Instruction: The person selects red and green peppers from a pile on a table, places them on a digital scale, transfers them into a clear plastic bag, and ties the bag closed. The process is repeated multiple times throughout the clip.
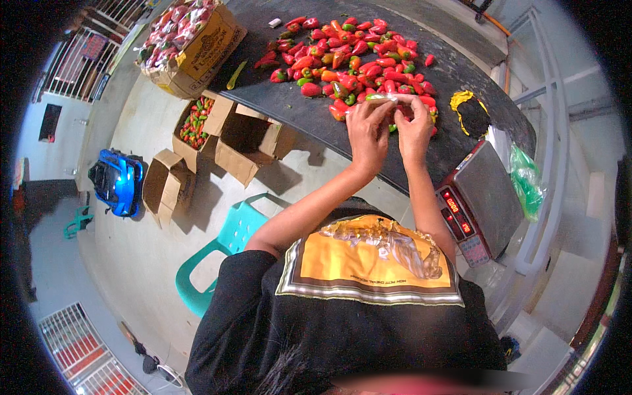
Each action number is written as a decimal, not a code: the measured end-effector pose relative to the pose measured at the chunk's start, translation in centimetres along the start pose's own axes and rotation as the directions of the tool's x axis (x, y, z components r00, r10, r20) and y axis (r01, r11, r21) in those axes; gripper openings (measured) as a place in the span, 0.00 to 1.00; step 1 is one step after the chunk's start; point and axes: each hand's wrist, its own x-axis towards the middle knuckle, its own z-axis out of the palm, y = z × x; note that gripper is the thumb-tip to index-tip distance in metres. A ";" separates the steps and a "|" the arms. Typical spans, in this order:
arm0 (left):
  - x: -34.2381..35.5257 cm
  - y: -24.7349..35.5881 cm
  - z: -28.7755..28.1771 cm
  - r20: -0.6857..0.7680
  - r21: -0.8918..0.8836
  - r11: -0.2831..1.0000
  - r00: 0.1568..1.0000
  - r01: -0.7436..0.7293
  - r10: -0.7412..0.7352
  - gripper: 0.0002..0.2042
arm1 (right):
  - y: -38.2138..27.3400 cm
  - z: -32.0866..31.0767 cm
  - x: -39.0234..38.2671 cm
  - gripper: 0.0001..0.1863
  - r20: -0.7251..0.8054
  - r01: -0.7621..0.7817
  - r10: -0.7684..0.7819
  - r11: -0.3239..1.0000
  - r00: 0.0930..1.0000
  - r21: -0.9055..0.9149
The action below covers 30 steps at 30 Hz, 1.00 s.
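Observation:
Over the near edge of a heap of red peppers [362, 52], with some green and orange ones, my two hands meet with fingertips close together. My left hand [368, 135] has its fingers bent and pinching a shiny clear plastic bag [390, 97]. Beside it, my right hand [413, 126] curves its thumb and forefinger onto the same plastic. The fingers cover most of the bag, and how much is in it cannot be made out. The peppers lie loose on the dark table [276, 105].
A digital scale [484, 197] with red lit digits stands right of my right arm, near green plastic bags [525, 181]. Left are a carton [191, 56] of bagged peppers, an open box of peppers [196, 125], an open carton [247, 148] and a teal chair [224, 243].

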 end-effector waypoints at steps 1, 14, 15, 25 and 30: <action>0.1 0.3 -0.2 -0.014 0.001 1.000 1.000 -0.011 0.011 0.16 | 0.4 0.4 0.1 0.13 -0.021 0.010 -0.009 0.999 1.000 0.051; -0.4 -1.1 -3.3 0.128 0.054 0.987 0.982 -0.149 0.141 0.18 | -1.2 0.7 -2.2 0.09 0.008 -0.064 0.063 0.994 0.998 0.085; -0.4 -1.3 -3.6 0.130 0.081 0.982 0.979 -0.170 0.159 0.18 | -1.2 0.7 -2.3 0.09 0.000 -0.010 0.010 0.998 1.000 0.054; 0.8 -1.2 -4.0 0.179 0.069 0.984 0.972 -0.166 0.152 0.13 | -1.8 -0.9 -3.7 0.05 0.014 -0.109 0.108 0.983 0.994 0.150; 1.0 -1.4 -3.6 0.305 0.059 0.987 0.944 -0.148 0.123 0.11 | -2.2 -1.5 -4.1 0.05 -0.019 -0.100 0.103 0.988 0.994 0.115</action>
